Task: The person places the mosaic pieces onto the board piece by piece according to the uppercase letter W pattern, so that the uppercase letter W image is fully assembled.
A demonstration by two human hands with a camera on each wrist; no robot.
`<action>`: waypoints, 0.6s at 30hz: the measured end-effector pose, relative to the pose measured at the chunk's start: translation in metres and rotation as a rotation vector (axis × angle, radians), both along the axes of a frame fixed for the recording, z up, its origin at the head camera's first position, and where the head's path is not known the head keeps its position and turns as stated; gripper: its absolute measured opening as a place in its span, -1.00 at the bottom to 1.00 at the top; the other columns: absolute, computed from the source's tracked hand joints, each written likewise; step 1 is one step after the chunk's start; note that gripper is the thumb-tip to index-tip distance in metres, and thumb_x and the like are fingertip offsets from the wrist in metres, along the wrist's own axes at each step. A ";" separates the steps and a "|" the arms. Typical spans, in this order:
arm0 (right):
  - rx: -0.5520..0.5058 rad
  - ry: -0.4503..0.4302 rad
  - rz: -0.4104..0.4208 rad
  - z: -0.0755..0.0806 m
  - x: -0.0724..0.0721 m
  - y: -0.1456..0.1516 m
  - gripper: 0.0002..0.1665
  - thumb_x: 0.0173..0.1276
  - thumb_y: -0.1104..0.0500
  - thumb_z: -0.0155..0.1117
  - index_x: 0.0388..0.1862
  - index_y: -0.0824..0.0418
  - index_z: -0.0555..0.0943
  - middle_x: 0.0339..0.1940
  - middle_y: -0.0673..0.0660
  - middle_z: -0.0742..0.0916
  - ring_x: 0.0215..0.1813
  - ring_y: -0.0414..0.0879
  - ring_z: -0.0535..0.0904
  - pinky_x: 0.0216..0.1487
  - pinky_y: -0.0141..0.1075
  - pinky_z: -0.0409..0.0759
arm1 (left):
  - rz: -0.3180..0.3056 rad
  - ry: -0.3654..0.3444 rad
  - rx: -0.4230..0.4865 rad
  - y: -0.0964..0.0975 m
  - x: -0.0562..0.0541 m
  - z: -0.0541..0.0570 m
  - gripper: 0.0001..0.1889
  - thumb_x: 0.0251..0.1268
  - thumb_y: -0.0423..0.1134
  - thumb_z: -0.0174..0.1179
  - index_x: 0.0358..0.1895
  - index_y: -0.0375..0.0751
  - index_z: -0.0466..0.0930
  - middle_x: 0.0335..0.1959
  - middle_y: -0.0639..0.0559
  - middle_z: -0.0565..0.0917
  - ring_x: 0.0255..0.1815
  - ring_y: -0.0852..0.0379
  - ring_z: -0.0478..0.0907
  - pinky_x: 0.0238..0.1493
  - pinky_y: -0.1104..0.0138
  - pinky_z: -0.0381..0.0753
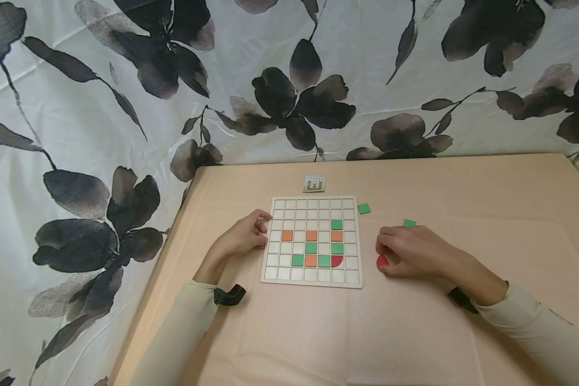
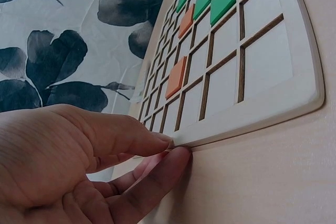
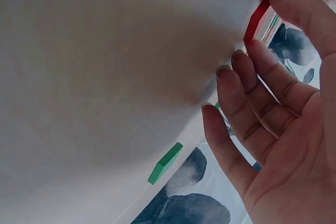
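Note:
A white grid board [image 1: 311,282] lies on the table, with several orange and green square tiles and one red round-cornered tile [image 1: 336,261] set in its cells. At its left edge, my left hand [image 1: 243,234] pinches the rim between thumb and fingertips, as the left wrist view shows close up. To the right of the board, my right hand [image 1: 417,252] is low over the table. It holds a red tile [image 3: 256,20] between thumb and a fingertip, the other fingers spread loosely. Part of that tile is hidden by the hand in the head view.
One loose green tile [image 1: 364,208] lies by the board's upper right corner; another green tile [image 1: 409,222] shows just beyond the right hand. Behind the board is a small grid-patterned card [image 1: 314,184]. A flowered cloth [image 1: 280,48] hangs past the table's far and left edges.

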State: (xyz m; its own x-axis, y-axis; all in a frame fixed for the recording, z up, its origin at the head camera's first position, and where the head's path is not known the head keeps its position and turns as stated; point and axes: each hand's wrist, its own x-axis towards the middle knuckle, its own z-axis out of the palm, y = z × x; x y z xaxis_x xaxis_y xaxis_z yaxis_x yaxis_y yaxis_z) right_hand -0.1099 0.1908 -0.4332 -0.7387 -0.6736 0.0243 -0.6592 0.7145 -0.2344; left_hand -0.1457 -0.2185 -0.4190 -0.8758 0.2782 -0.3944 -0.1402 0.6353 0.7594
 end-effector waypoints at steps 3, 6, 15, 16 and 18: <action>-0.017 0.005 0.024 -0.001 -0.001 0.000 -0.80 0.11 -0.01 0.48 -0.37 -0.10 0.60 -0.39 -0.22 0.53 -0.42 -0.36 0.37 -0.44 -0.42 0.38 | 0.000 0.003 -0.003 0.000 0.000 -0.001 -0.45 0.33 -0.58 0.17 0.36 -0.27 0.30 -0.13 -0.17 0.41 -0.29 0.08 0.45 -0.23 0.27 0.63; -0.038 0.025 0.061 -0.001 -0.003 0.002 -0.80 0.11 0.06 0.51 -0.33 -0.09 0.63 -0.36 -0.21 0.55 -0.39 -0.37 0.38 -0.41 -0.43 0.42 | 0.002 0.003 -0.009 0.000 -0.001 -0.002 -0.45 0.33 -0.58 0.18 0.36 -0.26 0.30 -0.13 -0.17 0.42 -0.28 0.07 0.45 -0.23 0.27 0.62; -0.031 0.026 0.052 0.003 -0.005 0.002 -0.73 0.11 0.08 0.49 -0.19 -0.04 0.66 -0.29 -0.21 0.58 -0.34 -0.33 0.41 -0.40 -0.41 0.41 | -0.002 0.009 -0.015 0.000 -0.001 -0.001 -0.45 0.33 -0.58 0.17 0.36 -0.27 0.30 -0.13 -0.17 0.41 -0.29 0.08 0.44 -0.23 0.27 0.62; -0.021 0.015 0.030 0.003 -0.005 0.001 -0.69 0.08 0.02 0.51 -0.19 -0.03 0.65 -0.30 -0.20 0.56 -0.34 -0.32 0.40 -0.41 -0.39 0.40 | -0.003 0.010 -0.016 0.000 -0.001 -0.001 -0.45 0.33 -0.58 0.18 0.36 -0.27 0.30 -0.13 -0.17 0.41 -0.29 0.08 0.44 -0.23 0.27 0.62; -0.002 -0.003 -0.015 0.004 -0.004 0.000 -0.63 0.04 -0.09 0.54 -0.22 -0.03 0.63 -0.34 -0.20 0.54 -0.36 -0.30 0.39 -0.43 -0.37 0.37 | -0.004 0.013 -0.018 0.000 -0.001 -0.001 -0.45 0.34 -0.58 0.18 0.35 -0.27 0.31 -0.13 -0.17 0.41 -0.30 0.08 0.44 -0.23 0.27 0.62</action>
State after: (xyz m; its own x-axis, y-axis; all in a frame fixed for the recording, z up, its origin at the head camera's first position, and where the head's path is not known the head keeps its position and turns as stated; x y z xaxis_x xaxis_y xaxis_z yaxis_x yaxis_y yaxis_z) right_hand -0.1137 0.1905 -0.4295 -0.7489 -0.6623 0.0232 -0.6477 0.7240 -0.2373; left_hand -0.1466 -0.2184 -0.4201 -0.8798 0.2747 -0.3879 -0.1279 0.6491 0.7499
